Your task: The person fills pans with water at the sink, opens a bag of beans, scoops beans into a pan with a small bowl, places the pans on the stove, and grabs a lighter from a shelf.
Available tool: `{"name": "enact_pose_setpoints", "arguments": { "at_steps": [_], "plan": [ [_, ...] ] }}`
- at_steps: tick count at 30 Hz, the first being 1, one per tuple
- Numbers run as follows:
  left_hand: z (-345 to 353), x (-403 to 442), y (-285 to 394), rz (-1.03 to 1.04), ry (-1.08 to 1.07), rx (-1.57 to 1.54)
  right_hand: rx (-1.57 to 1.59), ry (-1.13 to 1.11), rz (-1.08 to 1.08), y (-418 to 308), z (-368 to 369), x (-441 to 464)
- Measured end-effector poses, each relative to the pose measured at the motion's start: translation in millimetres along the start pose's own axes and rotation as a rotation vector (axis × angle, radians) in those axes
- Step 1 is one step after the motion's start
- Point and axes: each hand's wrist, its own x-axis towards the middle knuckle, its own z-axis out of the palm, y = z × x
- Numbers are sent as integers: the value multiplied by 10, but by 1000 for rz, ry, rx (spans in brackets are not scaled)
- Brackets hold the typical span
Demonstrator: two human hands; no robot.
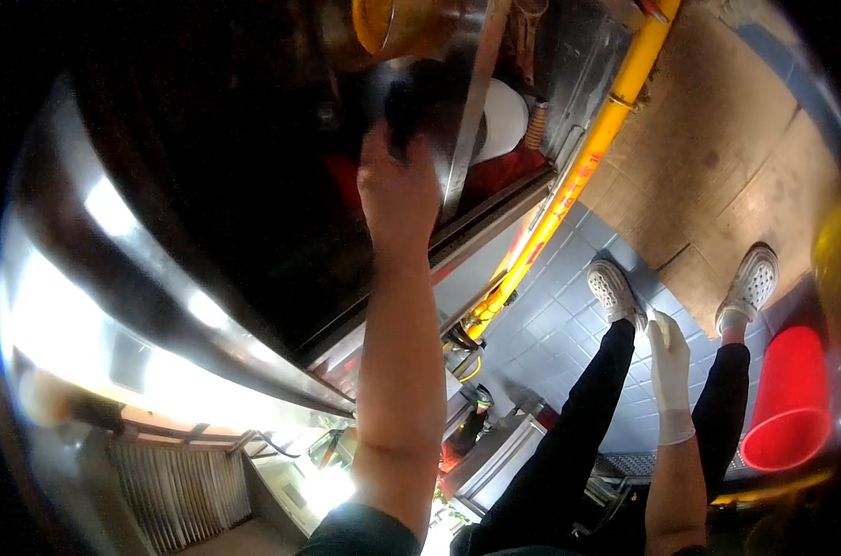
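My left hand [397, 181], bare, reaches into a dark, metal-edged space at the upper middle. Its fingers are bent around something dark that I cannot make out. Just beyond the fingertips is a shadowy area under an orange-rimmed container [372, 23]. A white rounded object [504, 120] lies to the right of the hand, behind a metal strut [469, 125]. My right hand [669, 357] wears a pale glove and hangs over the tiled floor beside my leg, its fingers loosely extended and nothing visible in it.
A yellow pipe [604, 139] runs diagonally along the metal unit's edge. Brown cardboard [698, 157] covers part of the grey tiles. My feet stand in light clogs [752, 278]. A red bucket [789, 398] is at the right, and a slatted panel [180, 491] at lower left.
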Motion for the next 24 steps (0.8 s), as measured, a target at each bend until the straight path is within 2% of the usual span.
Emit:
{"name": "enact_pose_setpoints", "arguments": {
  "at_steps": [3, 6, 13, 14, 17, 24],
  "plan": [
    [145, 365, -75, -378, 223, -425, 55, -16, 38, -18, -19, 30],
    [163, 744, -170, -484, 321, -559, 38, -17, 34, 30, -43, 55],
    [136, 1547, -256, -402, 365, -484, 25, -28, 15, -45, -194, 46],
    [127, 1663, -290, -392, 368, -464, 104, -20, 43, 21, -192, 58],
    [127, 1909, -308, -347, 369, -430, -28, -37, -14, -114, -299, 18],
    [82, 2160, -273, -276, 354, -412, 125, -74, 63, -175, -263, -8]
  ]
}}
